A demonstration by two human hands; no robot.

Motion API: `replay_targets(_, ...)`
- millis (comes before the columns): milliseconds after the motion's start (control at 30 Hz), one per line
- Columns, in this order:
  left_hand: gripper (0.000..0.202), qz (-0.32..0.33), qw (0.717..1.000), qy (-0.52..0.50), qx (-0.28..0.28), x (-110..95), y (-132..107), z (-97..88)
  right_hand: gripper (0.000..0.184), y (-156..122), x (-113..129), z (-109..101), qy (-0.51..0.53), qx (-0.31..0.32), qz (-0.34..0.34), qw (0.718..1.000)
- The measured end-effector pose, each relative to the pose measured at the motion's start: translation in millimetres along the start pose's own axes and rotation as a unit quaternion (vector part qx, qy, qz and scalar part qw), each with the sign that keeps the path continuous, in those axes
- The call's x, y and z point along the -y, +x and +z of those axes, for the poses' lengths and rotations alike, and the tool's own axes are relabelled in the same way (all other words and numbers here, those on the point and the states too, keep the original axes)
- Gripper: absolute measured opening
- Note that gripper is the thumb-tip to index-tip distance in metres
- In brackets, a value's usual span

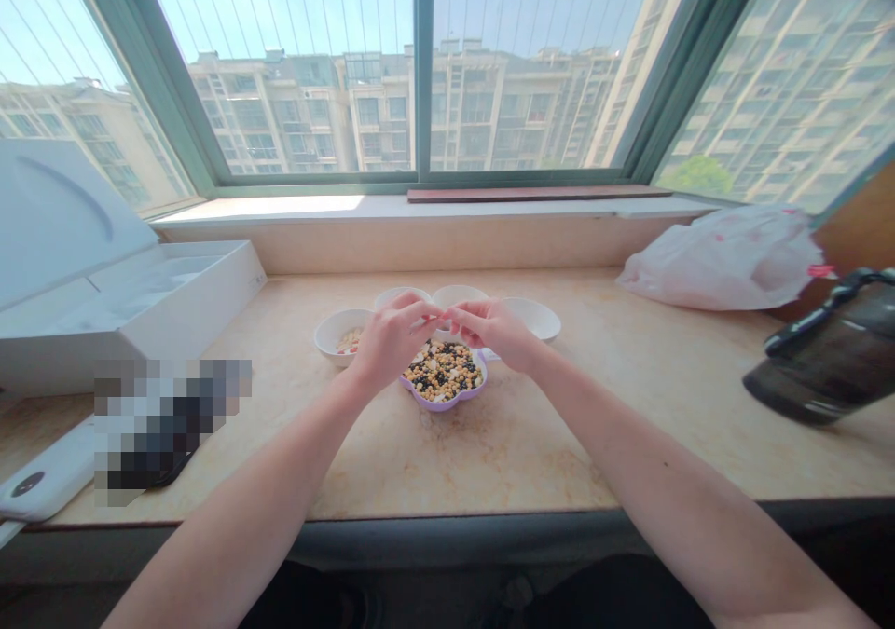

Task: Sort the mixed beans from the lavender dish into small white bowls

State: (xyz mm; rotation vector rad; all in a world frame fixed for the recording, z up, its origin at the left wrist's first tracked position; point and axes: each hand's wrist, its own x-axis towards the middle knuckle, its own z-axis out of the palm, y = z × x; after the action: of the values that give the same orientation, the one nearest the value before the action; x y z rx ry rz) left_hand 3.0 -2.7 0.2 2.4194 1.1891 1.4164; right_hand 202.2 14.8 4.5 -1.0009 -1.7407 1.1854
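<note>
My left hand point(400, 338) and my right hand point(493, 329) meet fingertip to fingertip above a purple scalloped bowl point(451, 403). The fingers of both are pinched together; whatever sits between the tips is too small to make out. Mixed yellow and black beans with some pale pieces point(442, 370) fill the purple bowl. Left of my left hand stands a white bowl point(327, 338) holding a few pale and reddish pieces. Behind the hands are two more white bowls, one on the left point(392, 295) and one on the right point(458, 293), their insides mostly hidden. Another white bowl point(542, 318) lies beyond my right hand.
An open white box point(202, 303) occupies the left side, with a blurred-out dark object point(174, 438) and a white device point(52, 469) before it. On the right are a plastic bag point(720, 261) and a dark jug point(818, 368). The window sill point(322, 208) borders the back.
</note>
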Motion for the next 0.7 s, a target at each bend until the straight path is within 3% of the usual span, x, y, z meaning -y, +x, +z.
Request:
replay_targets(133, 0.013, 0.036, 0.999, 0.03, 0.017, 5, 0, 0.2, 0.051, -3, 2, 3, 0.038, 0.058, 0.019, 0.997)
replay_targets(300, 0.011, 0.053, 0.996, 0.049, 0.043, 7, 0, 1.1, 0.047, -4, 3, 6, 0.051, 0.047, 0.038, 0.997)
replay_targets(400, 0.011, 0.03, 0.997, 0.048, 0.061, 5, 0, 2.8, 0.043, -4, 3, 8, 0.069, 0.048, 0.044, 0.995)
replay_targets(500, 0.033, -0.028, 0.998, 0.025, 0.06, 4, 0, 6.2, 0.039, -2, 2, 5, 0.066, 0.039, 0.045, 0.996)
replay_targets(633, 0.016, -0.077, 0.992, 0.016, 0.102, 4, 1, 6.4, 0.031, 4, -3, -8, -0.038, -0.055, -0.007, 0.998)
replay_targets(700, 0.016, -0.074, 0.986, 0.018, 0.151, 2, 1, 3.5, 0.026, 8, -7, -16, -0.156, -0.138, -0.061, 0.976)
